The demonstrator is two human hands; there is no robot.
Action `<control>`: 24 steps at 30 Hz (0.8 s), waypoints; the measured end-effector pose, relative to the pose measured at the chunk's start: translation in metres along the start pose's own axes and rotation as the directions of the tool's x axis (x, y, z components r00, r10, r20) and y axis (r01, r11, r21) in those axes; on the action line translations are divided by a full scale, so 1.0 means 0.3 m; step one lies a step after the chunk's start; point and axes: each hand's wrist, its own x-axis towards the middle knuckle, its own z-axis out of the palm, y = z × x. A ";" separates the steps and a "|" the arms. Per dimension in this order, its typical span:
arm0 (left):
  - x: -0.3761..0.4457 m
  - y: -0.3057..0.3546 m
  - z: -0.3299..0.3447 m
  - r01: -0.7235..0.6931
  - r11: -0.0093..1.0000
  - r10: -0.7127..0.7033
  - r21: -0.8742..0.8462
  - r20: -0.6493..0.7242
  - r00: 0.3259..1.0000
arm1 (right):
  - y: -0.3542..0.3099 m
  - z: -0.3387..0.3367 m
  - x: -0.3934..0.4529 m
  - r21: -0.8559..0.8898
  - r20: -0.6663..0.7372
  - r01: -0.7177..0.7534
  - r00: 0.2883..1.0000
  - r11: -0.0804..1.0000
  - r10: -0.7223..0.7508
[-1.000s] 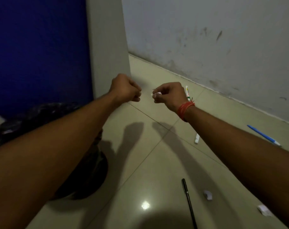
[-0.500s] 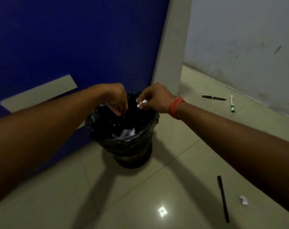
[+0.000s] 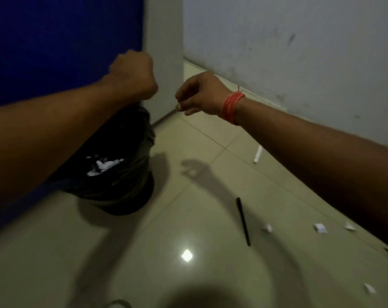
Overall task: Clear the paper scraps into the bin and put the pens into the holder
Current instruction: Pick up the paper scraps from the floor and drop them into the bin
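Above the round black-lined bin [image 3: 113,174] holding white paper scraps [image 3: 104,164], the fisted left hand [image 3: 133,77] and loosely pinching right hand [image 3: 199,94] are hovering, contents indiscernible; releasing squarely over the opening is advisable, loose scraps [image 3: 319,228] and a slim black pen [image 3: 243,221] lying on the floor.

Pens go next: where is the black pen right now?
In the head view the black pen lies on the floor tiles right of the bin, under the right forearm, with a paper scrap just to its right.

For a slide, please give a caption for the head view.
Both hands raised beside the scrap-filled bin; black pen and paper scraps remain on the floor.
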 end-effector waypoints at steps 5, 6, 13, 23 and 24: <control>-0.116 0.474 0.197 -0.492 0.811 0.544 -0.318 0.100 0.833 | 0.252 -0.282 -0.240 -0.233 -0.050 -0.295 0.955 0.927 0.292; -0.175 0.554 0.253 -0.508 0.780 0.595 -0.365 0.179 0.784 | 0.303 -0.323 -0.298 -0.270 -0.046 -0.348 0.936 0.898 0.349; -0.776 0.778 0.685 -0.667 0.512 0.838 -0.541 0.486 0.249 | 0.785 -0.382 -0.972 -0.098 -0.401 -0.747 0.635 0.658 0.661; -1.203 0.783 0.904 -0.897 0.133 0.978 -0.420 0.202 0.051 | 1.074 -0.240 -1.126 -0.265 -0.555 -0.742 0.639 0.615 0.532; -1.218 0.791 0.907 -0.905 0.109 0.983 -0.410 0.182 0.035 | 1.093 -0.233 -1.102 -0.311 -0.539 -0.725 0.667 0.614 0.514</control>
